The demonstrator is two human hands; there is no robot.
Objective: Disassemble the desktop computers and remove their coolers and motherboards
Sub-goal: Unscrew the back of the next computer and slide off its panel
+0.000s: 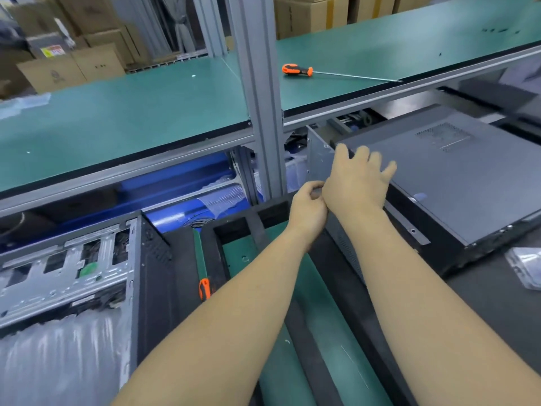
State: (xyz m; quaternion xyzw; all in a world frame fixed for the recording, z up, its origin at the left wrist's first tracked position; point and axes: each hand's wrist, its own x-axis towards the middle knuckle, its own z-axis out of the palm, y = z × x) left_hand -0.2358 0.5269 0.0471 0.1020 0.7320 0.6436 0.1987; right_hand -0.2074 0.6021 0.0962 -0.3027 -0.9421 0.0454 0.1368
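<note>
Bare forearms, no sleeves; hands (330,191) ungloved.

A green shelf (123,112) on a grey metal frame post (257,83) crosses the scene. Stacked cardboard boxes (87,54) stand behind it, under even indoor light. Below lies a green-matted tabletop (316,332).

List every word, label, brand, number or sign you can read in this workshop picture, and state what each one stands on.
No text can be read here.
Yellow and red sticker on the grey unit at upper left: print blurred.
Cardboard box at left: a printed emblem, too faint to read.
Cardboard box beside it: small dark marks, unreadable.
Blue sticker on the closed computer case: too small.
Green sticker on the open chassis: no legible print.
</note>
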